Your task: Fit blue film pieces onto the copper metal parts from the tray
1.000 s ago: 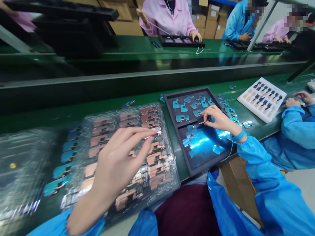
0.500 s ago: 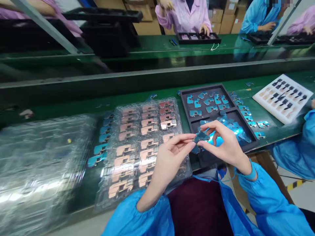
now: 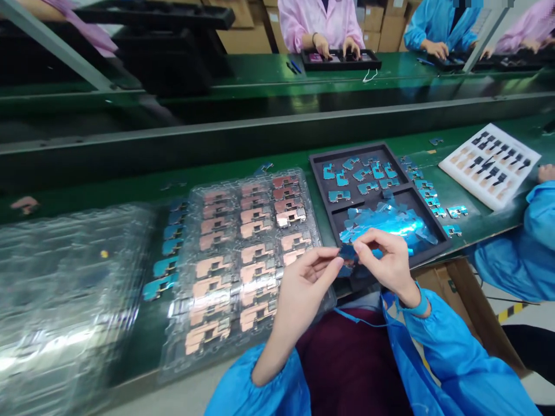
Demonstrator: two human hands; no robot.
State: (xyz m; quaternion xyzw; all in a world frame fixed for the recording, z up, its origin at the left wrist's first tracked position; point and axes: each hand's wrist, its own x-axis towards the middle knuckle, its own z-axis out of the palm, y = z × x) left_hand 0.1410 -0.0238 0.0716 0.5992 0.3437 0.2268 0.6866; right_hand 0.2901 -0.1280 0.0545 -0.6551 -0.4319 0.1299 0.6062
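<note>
Between my two hands is a small, dark blue, film-covered plate [image 3: 347, 252]. My left hand [image 3: 309, 283] pinches its left edge between thumb and fingers. At its right edge, the thumb and forefinger of my right hand [image 3: 385, 260] are pressed together; whether they grip the plate or only its film is too small to tell. Just beyond my hands lies a black divided tray [image 3: 318, 179], with blue plates in the far section and a heap of peeled blue film [image 3: 381, 222] in the near one. A clear blister tray [image 3: 177, 312] of copper-coloured plates lies beside my left hand.
Stacked clear trays [image 3: 65, 306] fill the left side. Blue plates [image 3: 162, 266] line the gap beside them, and more blue plates [image 3: 427, 193] lie right of the black tray. A white tray [image 3: 498, 199] with black parts stands farther right. Co-workers sit across and at right.
My right hand's fingers have closed in, thumb and forefinger now together at the plate. The plate shows less of its face. The whole view has shifted slightly.
</note>
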